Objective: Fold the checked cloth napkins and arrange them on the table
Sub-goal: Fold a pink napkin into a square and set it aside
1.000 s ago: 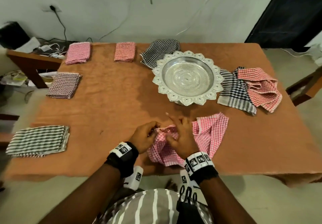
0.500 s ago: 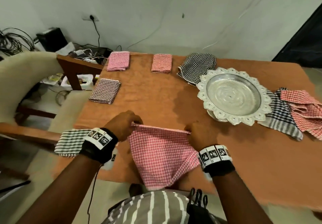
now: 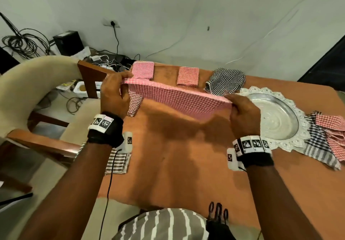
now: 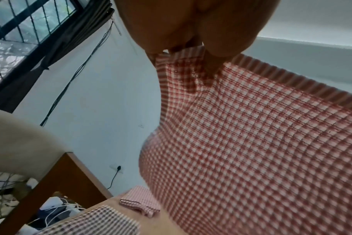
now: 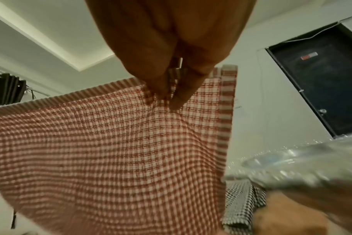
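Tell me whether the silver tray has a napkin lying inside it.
No, in the head view the silver tray shows only bare metal inside, while the crumpled napkins lie beside it on the table.

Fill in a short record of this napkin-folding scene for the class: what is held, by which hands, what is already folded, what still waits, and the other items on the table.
held: pink checked napkin, spread out, raised above the table
left hand: pinches one top corner
right hand: pinches the other top corner
folded: pink napkin, red napkin, two more partly hidden at the left edge
waiting: crumpled black checked napkin, loose pile at the right
other: silver tray
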Tool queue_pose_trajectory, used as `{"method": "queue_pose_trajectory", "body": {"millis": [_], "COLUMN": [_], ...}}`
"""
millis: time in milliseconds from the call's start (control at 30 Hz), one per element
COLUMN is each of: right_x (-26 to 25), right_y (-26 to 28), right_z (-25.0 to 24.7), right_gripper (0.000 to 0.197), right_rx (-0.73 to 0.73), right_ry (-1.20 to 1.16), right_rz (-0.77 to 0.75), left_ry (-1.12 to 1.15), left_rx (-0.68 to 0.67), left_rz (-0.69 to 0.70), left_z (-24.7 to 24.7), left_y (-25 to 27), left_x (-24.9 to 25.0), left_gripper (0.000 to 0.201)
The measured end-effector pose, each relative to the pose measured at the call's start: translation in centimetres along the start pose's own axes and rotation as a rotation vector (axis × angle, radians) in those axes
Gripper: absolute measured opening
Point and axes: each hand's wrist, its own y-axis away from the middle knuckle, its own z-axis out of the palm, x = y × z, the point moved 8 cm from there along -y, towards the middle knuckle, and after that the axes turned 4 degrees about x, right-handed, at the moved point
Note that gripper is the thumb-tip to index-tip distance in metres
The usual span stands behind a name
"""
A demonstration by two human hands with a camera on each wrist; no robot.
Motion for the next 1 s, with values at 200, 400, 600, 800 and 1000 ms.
{"method": "queue_pose_trajectory", "body": {"millis": [200,400,600,800,1000], "right_x": [4.7,12.5,15.7,14.8,11.9], "right_y": [10.2,23.1,29.2,30.3,25.7], "right_z": [3.0,3.8,-2.0,-6.3,0.0], "right_gripper": [0.045,0.058,0.062,0.045,0.049], "right_rx": [-0.341,-0.826,-0.838,-0.687,-0.651], "right_ry": [0.032,0.163,0.208,0.272,0.244], "right_rz": [0.005,0.245,0.376,0.336,0.123], "left_ry": [-0.141,-0.177,-0.239,-0.216,-0.18], "left_rx": [-0.303,-0.921,-1.245,-1.254,-1.038], "left_rz": [0.086,0.042,0.039,-0.004,0.066], "left_z": [1.8,5.8,7.6,7.3,10.8], "left_y": [11.0,24.3,29.6,31.3,28.9], "left_x": [-3.1,-5.0,-3.0,-3.5,-0.2], "left_gripper": [0.036,0.04,0.038,0.034,0.069]}}
